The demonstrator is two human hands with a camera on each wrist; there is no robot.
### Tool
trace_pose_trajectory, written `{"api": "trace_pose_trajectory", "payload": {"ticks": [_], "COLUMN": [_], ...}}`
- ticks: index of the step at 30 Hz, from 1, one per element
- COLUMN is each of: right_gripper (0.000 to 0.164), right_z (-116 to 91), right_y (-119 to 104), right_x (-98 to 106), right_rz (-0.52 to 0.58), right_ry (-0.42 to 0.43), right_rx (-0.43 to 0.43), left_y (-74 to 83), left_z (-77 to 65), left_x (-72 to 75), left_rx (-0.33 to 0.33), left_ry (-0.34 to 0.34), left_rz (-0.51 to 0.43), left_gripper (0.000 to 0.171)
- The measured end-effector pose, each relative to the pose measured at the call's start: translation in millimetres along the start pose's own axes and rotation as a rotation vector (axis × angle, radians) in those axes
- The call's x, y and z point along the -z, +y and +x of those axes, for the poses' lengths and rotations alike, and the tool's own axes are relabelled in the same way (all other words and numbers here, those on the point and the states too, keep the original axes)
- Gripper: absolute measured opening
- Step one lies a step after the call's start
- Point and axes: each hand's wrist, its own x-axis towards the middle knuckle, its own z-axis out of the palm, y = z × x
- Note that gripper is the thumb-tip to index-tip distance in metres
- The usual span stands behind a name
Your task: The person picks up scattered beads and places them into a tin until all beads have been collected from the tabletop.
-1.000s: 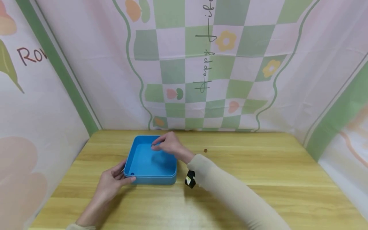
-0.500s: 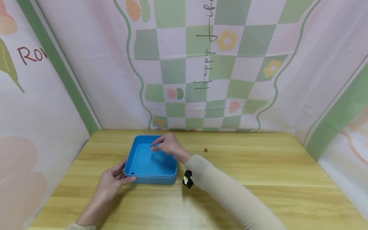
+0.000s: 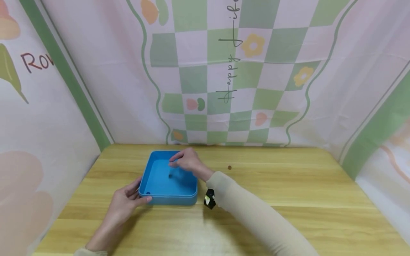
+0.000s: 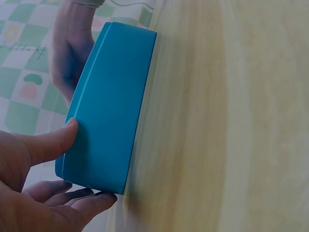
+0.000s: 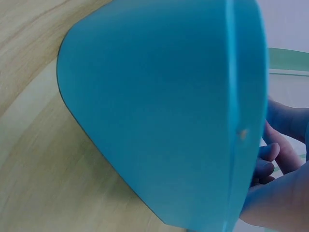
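A shallow blue square box lies on the wooden table in the head view. My left hand holds its front left corner, thumb on the front wall and fingers along the side. The left wrist view shows that grip by the left hand too. Over the box's inside hovers my right hand, its fingers loosely bent with nothing seen between them. Below its fingertips is a small dark bead-like piece. A second dark round piece sits in the front left corner of the box.
A small brown round piece lies on the table, right of the box. A black angular object shows below the right sleeve. Patterned cloth hangs behind the table and at both sides.
The small dark piece pinched in my right fingertips has been let go and is now lower, within the box. Both hands stay nearly in place.
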Motion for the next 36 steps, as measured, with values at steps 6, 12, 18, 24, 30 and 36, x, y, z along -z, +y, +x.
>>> {"api": "trace_pose_trajectory", "payload": {"ticks": [6,12,18,24,30,36], "right_gripper": [0.011,0.016,0.021,0.027,0.035,0.037], "right_z": [-8,-14,-21,-26,-31,-35], "right_y": [4,20,39,59,80,99], "right_x": [21,54,78,100,120,133], "right_rz": [0.067,0.115,0.136,0.128,0.125,0.082], "right_ry": [-0.005,0.015,0.042,0.067,0.1,0.131], "right_rx": [0.044,0.049,0.022,0.0,-0.033,-0.058], "left_y": [-0.1,-0.9,-1.5,-2.4,-1.3,-0.9], "left_z": [2.0,2.8,1.5,0.9,1.6,0.7], "left_x": [-2.0,-2.7,-1.9,-0.9,-1.0,-0.9], "left_rx": [-0.012,-0.013,0.008,0.002,-0.001,0.001], "left_ry": [0.003,0.006,0.003,0.01,0.003,0.007], "left_rz": [0.007,0.0,0.012,0.017,0.013,0.01], "left_gripper": [0.084,0.084,0.087,0.087,0.087,0.087]}}
